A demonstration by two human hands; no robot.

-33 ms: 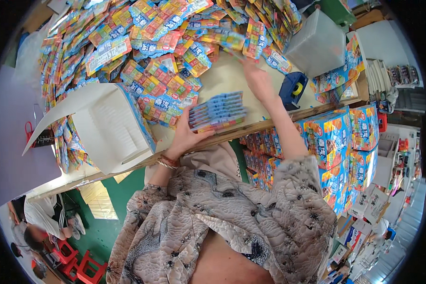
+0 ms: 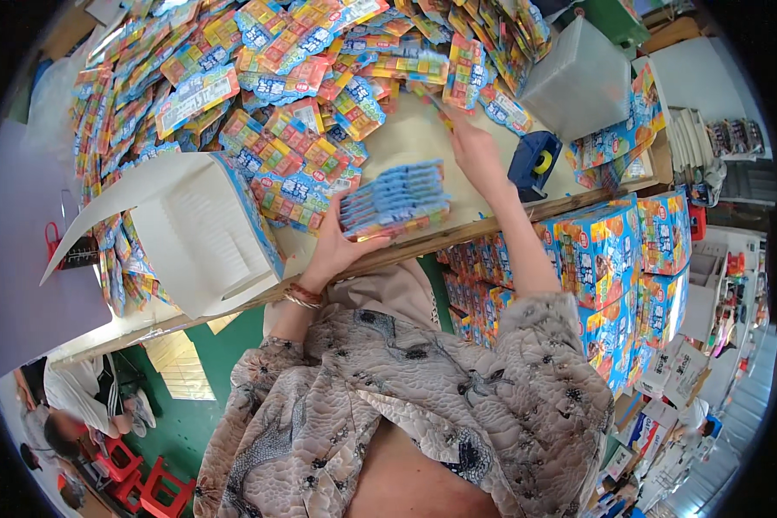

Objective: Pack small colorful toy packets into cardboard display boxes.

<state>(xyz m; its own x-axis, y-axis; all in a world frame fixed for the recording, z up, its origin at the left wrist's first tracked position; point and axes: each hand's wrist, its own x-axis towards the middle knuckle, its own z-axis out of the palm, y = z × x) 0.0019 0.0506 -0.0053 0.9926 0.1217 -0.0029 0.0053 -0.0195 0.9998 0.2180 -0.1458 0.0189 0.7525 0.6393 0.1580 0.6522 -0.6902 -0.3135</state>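
My left hand point(image 2: 332, 248) is closed around the left end of a stack of flat, colourful blister packs point(image 2: 395, 203) with blue edges. The stack stands at the table's front edge, its edges facing up. Farther right and forward, my right hand point(image 2: 479, 155) pinches the end of a single pack point(image 2: 432, 102), which is blurred and seen nearly edge-on. Just beyond it lie loose packs of the same kind point(image 2: 464, 73) at the border of a large heap point(image 2: 276, 39).
An open white carton point(image 2: 194, 242) lies at left. Right of my right hand are a blue tape dispenser point(image 2: 533, 166) and a translucent plastic bin point(image 2: 578, 78). Printed boxes point(image 2: 596, 259) are stacked beside the table at right. Red stools point(image 2: 166, 490) stand on the green floor.
My right hand has shifted slightly down and right, with the pinched pack coming away from the heap. The stack in my left hand has tilted a little and its edges sit slightly higher.
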